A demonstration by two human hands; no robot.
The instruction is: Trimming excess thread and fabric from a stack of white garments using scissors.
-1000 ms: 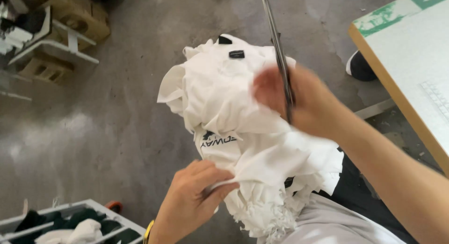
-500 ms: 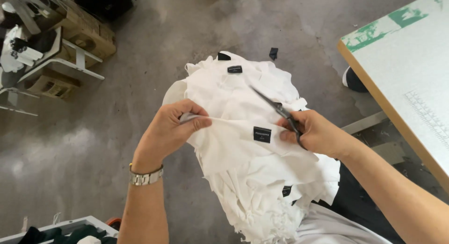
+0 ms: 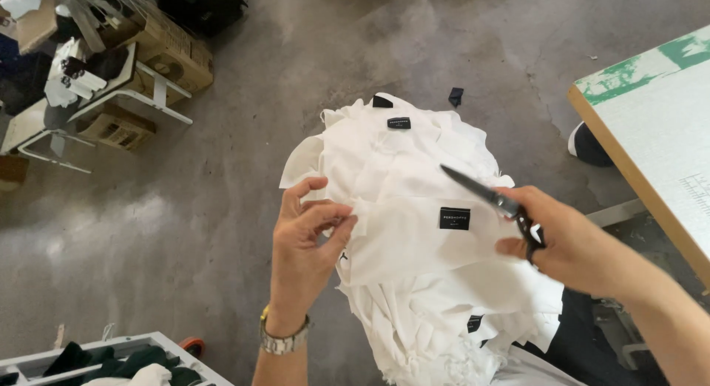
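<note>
White fabric: soft pile of cut garment pieces (image 3: pixel 414 231) between hands, black rectangular labels (image 3: pixel 454 217)
Left hand (image 3: pixel 307 245): pinching piece edge
Right hand (image 3: pixel 569 242): gripping metal scissors (image 3: pixel 492 197)

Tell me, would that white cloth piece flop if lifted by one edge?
Probably floppy: the top cloth piece creases where the left hand pinches its edge. Likely light, as two fingertips raise it. The pile below sags, so a push would likely bunch it.
</note>
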